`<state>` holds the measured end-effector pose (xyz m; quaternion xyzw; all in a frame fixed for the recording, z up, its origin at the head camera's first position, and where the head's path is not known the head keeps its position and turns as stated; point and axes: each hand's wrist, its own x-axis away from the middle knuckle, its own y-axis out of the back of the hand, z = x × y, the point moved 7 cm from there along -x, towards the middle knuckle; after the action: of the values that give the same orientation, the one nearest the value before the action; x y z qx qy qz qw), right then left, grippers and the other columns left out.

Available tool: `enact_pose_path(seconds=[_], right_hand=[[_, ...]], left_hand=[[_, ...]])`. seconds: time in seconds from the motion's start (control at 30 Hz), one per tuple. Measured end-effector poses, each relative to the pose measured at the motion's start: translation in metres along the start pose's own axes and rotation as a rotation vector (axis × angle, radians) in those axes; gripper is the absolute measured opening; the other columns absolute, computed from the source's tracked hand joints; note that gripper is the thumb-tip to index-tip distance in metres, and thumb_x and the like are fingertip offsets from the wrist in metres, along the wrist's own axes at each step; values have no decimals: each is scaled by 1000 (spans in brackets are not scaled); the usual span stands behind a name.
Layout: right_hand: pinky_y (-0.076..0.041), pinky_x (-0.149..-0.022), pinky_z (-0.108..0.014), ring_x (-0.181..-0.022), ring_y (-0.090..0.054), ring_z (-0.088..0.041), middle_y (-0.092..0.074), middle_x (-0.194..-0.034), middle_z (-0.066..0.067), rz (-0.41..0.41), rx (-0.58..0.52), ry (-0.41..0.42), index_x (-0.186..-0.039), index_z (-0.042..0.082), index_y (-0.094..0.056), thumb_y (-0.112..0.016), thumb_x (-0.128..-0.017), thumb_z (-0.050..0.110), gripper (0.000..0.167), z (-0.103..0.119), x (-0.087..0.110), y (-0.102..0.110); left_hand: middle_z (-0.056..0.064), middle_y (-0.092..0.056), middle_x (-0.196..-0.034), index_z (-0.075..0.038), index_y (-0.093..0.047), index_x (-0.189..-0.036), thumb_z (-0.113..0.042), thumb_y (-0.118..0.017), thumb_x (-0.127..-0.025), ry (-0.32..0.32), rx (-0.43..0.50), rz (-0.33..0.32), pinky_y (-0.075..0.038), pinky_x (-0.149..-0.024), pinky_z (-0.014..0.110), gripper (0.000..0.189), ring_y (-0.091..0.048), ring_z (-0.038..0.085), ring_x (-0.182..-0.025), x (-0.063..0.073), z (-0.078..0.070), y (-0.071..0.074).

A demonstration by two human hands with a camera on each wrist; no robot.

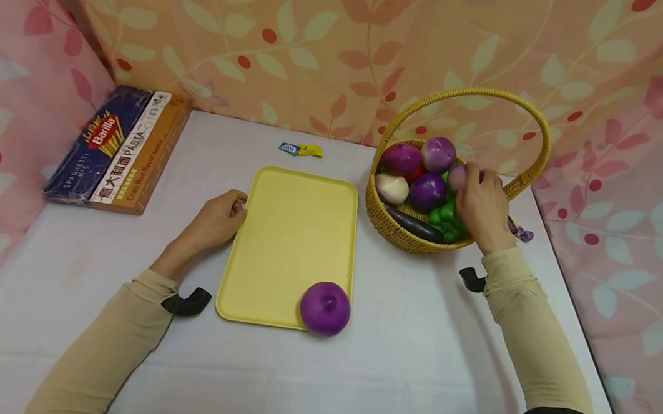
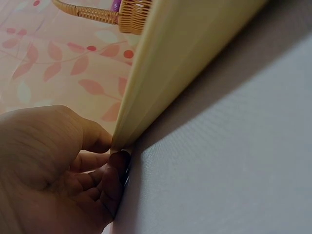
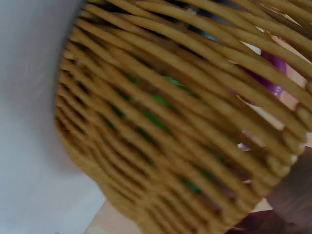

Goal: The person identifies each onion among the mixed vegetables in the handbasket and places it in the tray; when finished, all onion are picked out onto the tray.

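My left hand [image 1: 218,221] pinches the left edge of a yellow tray [image 1: 291,230]; in the left wrist view the thumb lies at the tray's rim and the curled fingers sit under it. A round purple onion [image 1: 325,308] rests over the tray's near right corner. At the right, my right hand [image 1: 485,205] reaches over the rim of a wicker basket [image 1: 397,238] and grips a light purple onion [image 1: 457,178], partly hidden by the fingers. The basket also holds several purple onions, a white-and-purple one [image 1: 391,188], a green pepper [image 1: 447,222] and a dark eggplant [image 1: 414,224].
A tall arched handle [image 1: 472,92] rises over the basket. Two pasta boxes, one blue [image 1: 95,144] and one brown [image 1: 142,166], lie at the back left. Small blue and yellow wrapped packets [image 1: 310,150] lie behind the tray. A small purple item [image 1: 524,234] lies right of the basket.
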<state>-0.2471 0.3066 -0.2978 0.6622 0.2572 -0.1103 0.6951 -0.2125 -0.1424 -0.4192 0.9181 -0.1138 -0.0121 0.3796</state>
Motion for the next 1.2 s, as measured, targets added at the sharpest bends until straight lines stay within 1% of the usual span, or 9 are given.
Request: enact_pose_path(seconds=[0.1, 0.2, 0.3, 0.4, 0.47, 0.6, 0.73, 0.93, 1.2], right_hand=[[-45, -67, -67, -84, -55, -57, -51, -112, -39, 15, -40, -60, -133, -2, -46, -60, -85, 5, 50, -1, 3, 2], [-46, -67, -67, -84, -57, -55, -46, -120, -36, 13, -107, -140, -139, 3, -44, -62, -86, 12, 57, 2, 7, 8], [-48, -72, -64, -86, -58, -52, -43, -123, -33, -38, -192, -142, -137, 3, -47, -66, -83, 18, 59, 17, 14, 19], [-49, -81, -60, -96, -57, -48, -46, -126, -31, -92, -279, -16, -131, -1, -51, -70, -81, 19, 58, 53, 25, 30], [-50, -88, -57, -106, -56, -45, -48, -128, -29, -86, -327, 98, -129, -3, -51, -72, -80, 20, 58, 84, 36, 35], [-52, -90, -47, -106, -58, -35, -53, -126, -23, 19, -346, 304, -130, 1, -51, -75, -81, 23, 59, 143, 57, 32], [-53, -83, -40, -100, -59, -28, -52, -124, -18, 141, -341, 402, -131, 8, -52, -81, -78, 25, 63, 179, 75, 18], [-53, -82, -36, -104, -56, -25, -51, -122, -13, 214, -325, 508, -130, 17, -54, -84, -75, 26, 63, 202, 93, -3], [-47, -100, -44, -120, -55, -34, -46, -142, -22, 322, -300, 617, -141, 18, -50, -76, -85, 26, 63, 204, 103, -9]], left_hand=[[15, -59, -96, 8, -50, -131, -12, -42, -99, 2, -6, 5, -42, -72, 33, 38, -52, 22, -79, 0, 1, 0], [15, -59, -97, 9, -50, -131, -12, -42, -99, 4, -9, 7, -42, -72, 33, 38, -52, 22, -79, 0, 1, 1], [15, -59, -97, 9, -50, -131, -12, -43, -100, 3, -9, 11, -42, -72, 32, 38, -52, 22, -79, 0, 0, 0], [16, -59, -97, 9, -50, -130, -12, -43, -99, -1, -13, 6, -42, -71, 32, 38, -52, 22, -79, 0, -2, 1], [16, -59, -97, 9, -50, -131, -12, -43, -99, -2, -10, 7, -42, -71, 32, 38, -52, 22, -78, 0, -4, 2], [17, -59, -98, 9, -49, -132, -12, -42, -99, 3, -4, 12, -42, -71, 33, 39, -52, 23, -78, 1, -4, 3], [17, -59, -98, 9, -48, -133, -12, -41, -100, 9, 4, 24, -42, -71, 32, 40, -52, 23, -78, 1, -1, -1], [15, -59, -95, 9, -49, -132, -12, -41, -99, 1, 5, 13, -42, -70, 33, 40, -51, 23, -76, 0, 2, -3], [15, -59, -95, 9, -50, -131, -12, -42, -99, -4, -2, 0, -42, -70, 31, 39, -52, 22, -77, 0, 0, 0]])
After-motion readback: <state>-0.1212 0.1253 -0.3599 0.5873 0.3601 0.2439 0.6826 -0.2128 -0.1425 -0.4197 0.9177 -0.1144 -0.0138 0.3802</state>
